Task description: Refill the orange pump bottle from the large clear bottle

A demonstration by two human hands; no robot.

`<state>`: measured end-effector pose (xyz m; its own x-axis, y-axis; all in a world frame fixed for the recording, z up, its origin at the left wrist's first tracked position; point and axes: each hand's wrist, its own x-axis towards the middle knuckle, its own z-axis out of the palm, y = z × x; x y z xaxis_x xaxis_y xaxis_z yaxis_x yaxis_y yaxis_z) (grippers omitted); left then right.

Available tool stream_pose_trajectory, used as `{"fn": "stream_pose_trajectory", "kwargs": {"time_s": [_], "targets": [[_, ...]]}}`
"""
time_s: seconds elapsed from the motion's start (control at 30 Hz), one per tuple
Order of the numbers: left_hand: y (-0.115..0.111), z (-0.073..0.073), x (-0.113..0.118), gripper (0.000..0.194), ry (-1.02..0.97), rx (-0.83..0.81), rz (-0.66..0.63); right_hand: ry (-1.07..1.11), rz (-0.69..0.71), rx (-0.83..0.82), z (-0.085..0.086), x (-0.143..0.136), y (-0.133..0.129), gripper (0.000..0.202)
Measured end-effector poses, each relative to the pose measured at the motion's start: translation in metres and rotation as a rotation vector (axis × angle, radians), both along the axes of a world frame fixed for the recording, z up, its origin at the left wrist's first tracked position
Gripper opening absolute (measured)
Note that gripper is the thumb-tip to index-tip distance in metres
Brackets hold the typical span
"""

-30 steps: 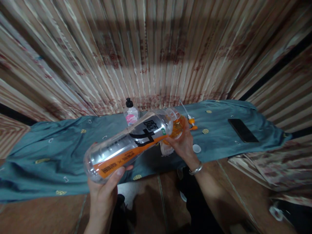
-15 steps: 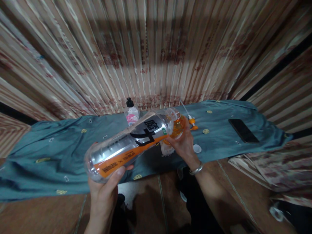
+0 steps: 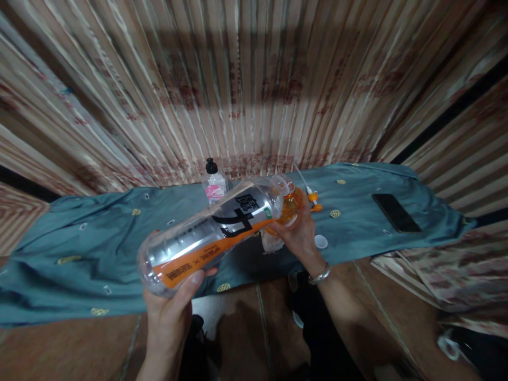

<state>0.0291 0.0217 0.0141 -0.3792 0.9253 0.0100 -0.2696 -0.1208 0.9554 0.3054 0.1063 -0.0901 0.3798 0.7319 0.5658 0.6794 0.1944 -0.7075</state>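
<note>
Big clear bottle (image 3: 216,233) is held slanted above the blue-green cloth (image 3: 107,238), its bottom end toward the front edge. The left hand (image 3: 170,304) has its fingers wrapped around that end. The right hand (image 3: 299,227) has its fingers curled around an orange bottle (image 3: 291,205) by the big one's neck; I cannot tell if they touch. A black-topped bottle (image 3: 215,190) stands behind, near the curtain (image 3: 254,79). Cloth runs wide on both sides, with a phone (image 3: 396,212) well apart on the right.
</note>
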Motion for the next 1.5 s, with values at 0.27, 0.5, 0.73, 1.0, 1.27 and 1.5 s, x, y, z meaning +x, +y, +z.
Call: {"fn": "stream_pose_trajectory", "kwargs": {"time_s": [0.27,0.5,0.73,1.0,1.27,1.5], "targets": [[0.0006,0.0003,0.0000,0.101,-0.006,0.009,-0.006,0.010,-0.009,-0.013,0.0023,-0.0020,0.0002,0.130],[0.0011,0.0003,0.0007,0.104,-0.003,0.005,0.006,0.007,-0.005,-0.010,0.0017,0.0002,0.0000,0.129],[0.0010,-0.0003,0.0003,0.107,-0.019,0.012,0.010,0.001,-0.004,-0.006,0.0009,0.0000,0.0003,0.129],[0.0010,0.0018,0.0011,0.108,-0.022,0.012,0.020,0.005,-0.011,0.005,-0.0002,-0.0016,0.0019,0.128],[0.0014,0.0022,0.0015,0.102,-0.027,0.029,0.026,0.014,0.003,-0.003,0.0011,-0.0003,0.0002,0.125],[0.0014,-0.0001,-0.0001,0.100,-0.012,0.027,0.021,-0.006,-0.004,-0.004,0.0026,-0.0007,-0.0004,0.128]]}}
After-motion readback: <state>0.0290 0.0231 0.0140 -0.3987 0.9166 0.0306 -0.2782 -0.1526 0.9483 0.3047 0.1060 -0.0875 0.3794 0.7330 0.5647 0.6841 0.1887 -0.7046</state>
